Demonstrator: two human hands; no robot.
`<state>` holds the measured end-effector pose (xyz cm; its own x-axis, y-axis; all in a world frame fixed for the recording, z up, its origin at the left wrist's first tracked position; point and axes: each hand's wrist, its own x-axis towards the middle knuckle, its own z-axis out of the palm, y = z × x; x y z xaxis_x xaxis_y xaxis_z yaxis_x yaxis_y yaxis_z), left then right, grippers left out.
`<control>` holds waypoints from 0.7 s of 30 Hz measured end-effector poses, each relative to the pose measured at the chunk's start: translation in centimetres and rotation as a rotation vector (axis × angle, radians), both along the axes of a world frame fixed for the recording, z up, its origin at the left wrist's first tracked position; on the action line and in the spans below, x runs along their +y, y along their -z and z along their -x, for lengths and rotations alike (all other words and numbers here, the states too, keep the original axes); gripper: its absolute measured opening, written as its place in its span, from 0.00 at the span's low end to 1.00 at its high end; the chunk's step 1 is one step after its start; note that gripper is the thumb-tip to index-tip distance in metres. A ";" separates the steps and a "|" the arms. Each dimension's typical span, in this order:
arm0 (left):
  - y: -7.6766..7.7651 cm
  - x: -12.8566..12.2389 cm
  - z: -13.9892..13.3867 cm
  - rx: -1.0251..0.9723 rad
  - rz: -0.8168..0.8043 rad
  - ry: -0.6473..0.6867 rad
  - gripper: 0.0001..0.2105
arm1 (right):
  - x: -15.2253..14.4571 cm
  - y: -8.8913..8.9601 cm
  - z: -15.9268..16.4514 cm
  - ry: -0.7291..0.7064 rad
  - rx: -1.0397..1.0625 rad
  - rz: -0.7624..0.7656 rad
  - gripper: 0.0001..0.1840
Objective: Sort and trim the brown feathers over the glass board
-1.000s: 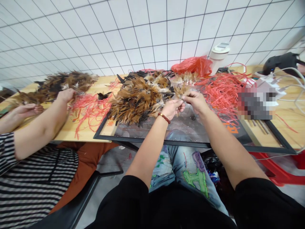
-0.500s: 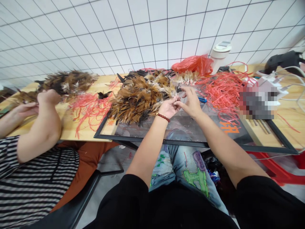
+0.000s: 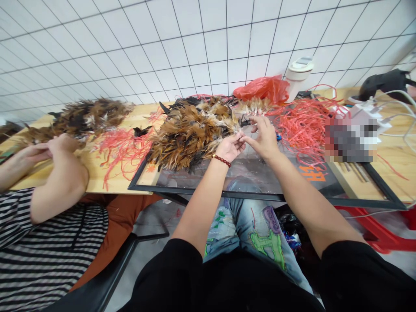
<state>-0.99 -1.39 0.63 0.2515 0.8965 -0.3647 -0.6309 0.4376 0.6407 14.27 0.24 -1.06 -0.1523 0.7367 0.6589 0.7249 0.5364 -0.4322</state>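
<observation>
My left hand (image 3: 230,147), with a beaded bracelet at its wrist, is closed in a pinch on the pale quill ends of a feather bundle (image 3: 234,126). The tuft points up and away from me, beside a big heap of brown and black feathers (image 3: 188,134). Just to the right is my right hand (image 3: 264,136). Its thumb reaches across to the left fingertips, while its other fingers stand apart from the thumb. Whether a thin strand runs between the hands is too small to make out. Behind them lies a small row of pale feathers (image 3: 255,105).
Pink-red plastic strands (image 3: 305,125) are piled at the right, with more strands (image 3: 121,147) at the left. A red plastic bag (image 3: 263,89) and a white cup (image 3: 298,76) stand by the tiled wall. A co-worker's hands (image 3: 48,149) are at far left, near another feather heap (image 3: 94,115).
My right hand has shifted slightly to the right and its fingers have lifted a little. The left hand keeps its place on the feathers. The co-worker's arm has moved slightly lower.
</observation>
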 end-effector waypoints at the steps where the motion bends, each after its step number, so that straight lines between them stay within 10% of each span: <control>1: 0.0 0.0 0.0 0.011 -0.006 0.013 0.04 | -0.1 -0.1 0.0 0.011 -0.002 0.000 0.37; 6: 0.7 0.3 -0.3 0.096 -0.095 0.017 0.03 | -0.2 -0.4 -0.1 0.019 0.052 0.035 0.37; 14: 2.2 2.0 -1.4 0.572 -0.457 -0.415 0.08 | 1.5 -0.1 0.0 -0.310 0.551 0.539 0.34; 21: 2.0 0.9 -1.2 0.738 -0.669 -0.389 0.15 | 0.2 -1.5 1.3 -0.395 0.757 0.505 0.32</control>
<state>0.20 -0.52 -1.36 -0.1766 0.9419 0.2858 -0.0090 -0.2919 0.9564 13.01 0.40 0.48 -0.1161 0.9447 0.3068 -0.0282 0.3056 -0.9517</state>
